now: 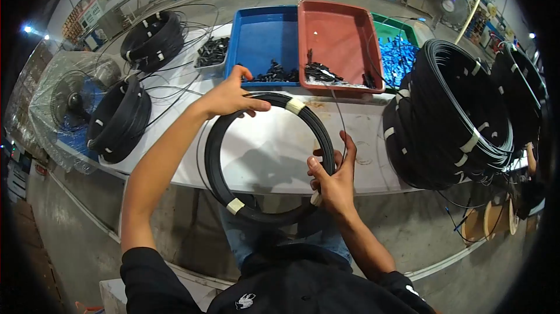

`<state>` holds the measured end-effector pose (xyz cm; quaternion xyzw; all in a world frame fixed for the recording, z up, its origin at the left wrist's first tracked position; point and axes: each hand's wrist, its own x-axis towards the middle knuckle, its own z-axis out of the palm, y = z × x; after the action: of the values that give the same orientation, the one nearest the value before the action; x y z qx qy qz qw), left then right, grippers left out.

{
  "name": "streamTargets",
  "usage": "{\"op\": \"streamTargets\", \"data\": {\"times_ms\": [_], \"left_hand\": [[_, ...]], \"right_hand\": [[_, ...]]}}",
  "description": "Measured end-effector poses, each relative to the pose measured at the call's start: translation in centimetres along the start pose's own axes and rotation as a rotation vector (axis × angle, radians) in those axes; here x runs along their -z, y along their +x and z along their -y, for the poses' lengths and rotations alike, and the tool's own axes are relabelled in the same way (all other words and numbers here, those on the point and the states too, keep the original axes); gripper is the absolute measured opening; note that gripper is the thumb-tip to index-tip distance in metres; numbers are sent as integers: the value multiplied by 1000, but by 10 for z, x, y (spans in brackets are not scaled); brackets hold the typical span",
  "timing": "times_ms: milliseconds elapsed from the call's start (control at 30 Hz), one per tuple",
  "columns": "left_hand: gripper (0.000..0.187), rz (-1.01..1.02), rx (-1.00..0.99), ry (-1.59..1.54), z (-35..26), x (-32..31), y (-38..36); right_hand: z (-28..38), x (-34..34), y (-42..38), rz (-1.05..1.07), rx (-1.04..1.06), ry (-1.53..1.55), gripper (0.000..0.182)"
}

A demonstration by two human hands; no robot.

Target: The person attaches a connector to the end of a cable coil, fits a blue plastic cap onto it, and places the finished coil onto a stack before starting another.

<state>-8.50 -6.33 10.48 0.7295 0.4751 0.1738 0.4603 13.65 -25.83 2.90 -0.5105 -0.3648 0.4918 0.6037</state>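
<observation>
A ring-shaped coil of black cable [214, 156], bound with pale tape at several spots, is held over the front edge of the white table [373, 165]. My left hand [233, 97] is at the coil's upper left, its thumb and fingers spread apart, with the thumb over the cable. On the right side, my right hand [335, 177] grips the coil, thumb in front and fingers around it. A loose cable strand runs from near the right fingers up toward the red tray [341, 28].
Behind the coil are a blue tray [265, 37] with black parts and a green tray [388, 25] with blue parts. Large black coils [449, 121] stack at the right; others [119, 121] stand at the left. A small box of black parts [212, 54] is beside the blue tray.
</observation>
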Motion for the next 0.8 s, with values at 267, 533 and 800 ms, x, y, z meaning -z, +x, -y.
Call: {"op": "streamTargets", "data": {"times_ms": [267, 533, 800], "left_hand": [[62, 150, -161, 100, -10, -52, 47], [74, 112, -384, 399, 22, -89, 67], [91, -521, -574, 980, 51, -124, 23]], "right_hand": [[-27, 62, 5, -162, 108, -167, 88], [-48, 78, -4, -136, 158, -172, 89], [1, 103, 68, -176, 201, -348, 72]]}}
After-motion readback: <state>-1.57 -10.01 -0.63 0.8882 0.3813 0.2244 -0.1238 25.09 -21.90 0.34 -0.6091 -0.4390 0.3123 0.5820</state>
